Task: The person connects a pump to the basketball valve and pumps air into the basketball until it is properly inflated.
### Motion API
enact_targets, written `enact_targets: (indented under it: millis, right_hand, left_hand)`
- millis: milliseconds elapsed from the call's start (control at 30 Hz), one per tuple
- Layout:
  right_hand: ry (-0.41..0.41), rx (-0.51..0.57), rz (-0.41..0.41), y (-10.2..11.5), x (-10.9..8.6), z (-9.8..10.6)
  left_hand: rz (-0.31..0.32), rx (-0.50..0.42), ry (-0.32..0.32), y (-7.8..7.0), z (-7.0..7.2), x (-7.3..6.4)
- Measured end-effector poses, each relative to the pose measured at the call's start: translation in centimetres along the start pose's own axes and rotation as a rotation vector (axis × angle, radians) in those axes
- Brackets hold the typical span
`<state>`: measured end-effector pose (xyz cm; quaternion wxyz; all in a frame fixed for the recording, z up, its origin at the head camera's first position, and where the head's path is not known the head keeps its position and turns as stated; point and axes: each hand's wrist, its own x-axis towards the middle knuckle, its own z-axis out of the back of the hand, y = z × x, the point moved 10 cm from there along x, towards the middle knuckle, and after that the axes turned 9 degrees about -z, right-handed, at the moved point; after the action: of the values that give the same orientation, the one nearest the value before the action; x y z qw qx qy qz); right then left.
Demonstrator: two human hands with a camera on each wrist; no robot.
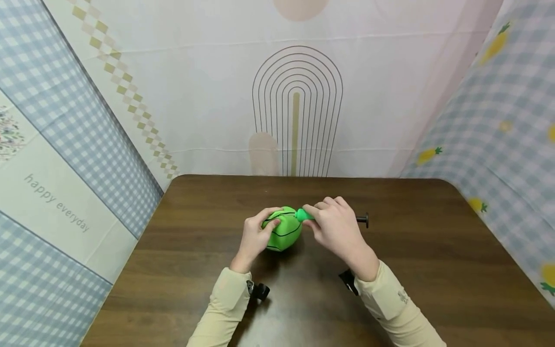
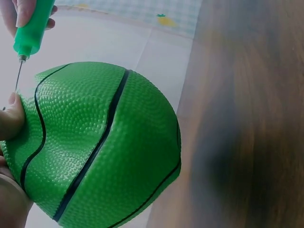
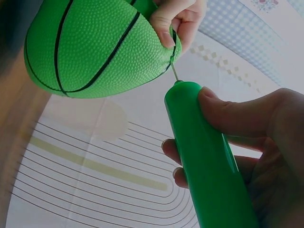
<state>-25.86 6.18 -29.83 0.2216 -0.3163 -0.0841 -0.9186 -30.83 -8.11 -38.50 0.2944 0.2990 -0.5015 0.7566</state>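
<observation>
A small green basketball (image 1: 286, 234) with black seam lines sags with dents, as if low on air. The left hand (image 1: 256, 235) pinches it from the left, its thumb (image 3: 166, 35) pressing the skin near the needle. The right hand (image 1: 337, 226) grips the barrel of a green ball pump (image 3: 202, 152), whose black plunger handle (image 1: 366, 220) sticks out to the right in the head view. From the pump's tip a thin metal needle (image 3: 175, 71) reaches the ball's surface right beside the left fingers. In the left wrist view the needle's end is hidden behind the left thumb.
A brown wooden table (image 1: 182, 270) lies beneath both hands. Behind it hangs a white patterned cloth (image 1: 208, 106), with checked cloths (image 1: 490, 135) along the sides. Black wrist cameras (image 1: 261, 291) are strapped at the sleeve cuffs.
</observation>
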Motion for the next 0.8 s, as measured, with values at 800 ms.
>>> enact_targets:
  millis: [800]
  right_hand:
    - [0.061,-0.164,0.052,1.6,1.3,-0.6]
  left_hand:
    - [-0.104,0.191,0.157,-1.7,-1.5,0.0]
